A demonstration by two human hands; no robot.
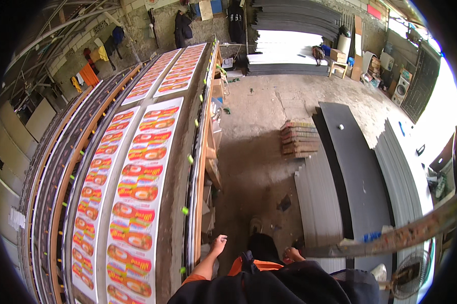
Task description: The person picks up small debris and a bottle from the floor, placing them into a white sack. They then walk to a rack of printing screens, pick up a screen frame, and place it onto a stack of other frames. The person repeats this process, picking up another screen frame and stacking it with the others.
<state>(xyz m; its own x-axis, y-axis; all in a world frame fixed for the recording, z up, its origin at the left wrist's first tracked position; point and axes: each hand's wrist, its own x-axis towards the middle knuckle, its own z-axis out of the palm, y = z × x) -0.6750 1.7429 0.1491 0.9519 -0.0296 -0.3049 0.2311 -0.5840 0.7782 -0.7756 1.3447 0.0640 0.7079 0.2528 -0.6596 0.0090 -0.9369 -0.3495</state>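
My left hand (218, 244) hangs low, fingers loosely curled, with nothing visible in it. It is nearest to the wooden side of a long print table (202, 152), apart from it. Two long columns of printed sheets (143, 152) with red, orange and yellow oval designs lie along that table. My right hand (291, 254) is in front of my body, partly hidden by my dark clothing, its fingers curled. Close beside it is the end of a long, worn wooden bar (385, 241); the view does not show contact. My shoe (256, 223) stands on the concrete floor.
Grey and black sheets (357, 162) lie stacked on my right, with several wooden-edged frames (299, 138) piled at their far left. A fan (412, 273) stands close on the right. Farther off are more stacked sheets (289, 63) and a washing machine (401, 90). Floor (243, 167) runs between table and stacks.
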